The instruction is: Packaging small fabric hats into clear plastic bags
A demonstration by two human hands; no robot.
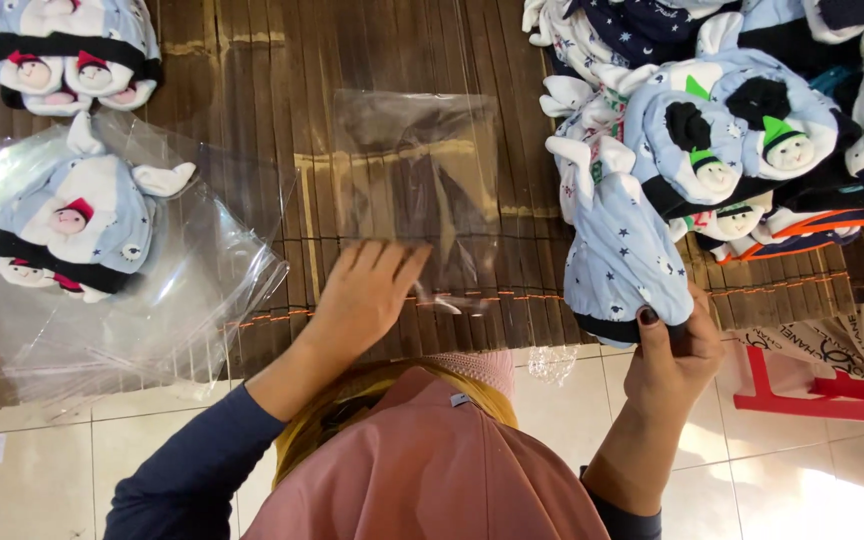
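Left hand (364, 295) flat, right hand (670, 362) apparently pinching

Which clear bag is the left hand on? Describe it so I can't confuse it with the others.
On the brown slatted bamboo mat, look at the middle, just beyond the left hand. The flat, empty clear plastic bag lies there alone; the clear bags at the left edge are stacked and carry a pale blue baby hat.

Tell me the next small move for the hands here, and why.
Probably lift the mouth of the clear plastic bag with the left hand: it lies flat under that hand, while the right hand grips the light-blue star-print baby hat beside it.
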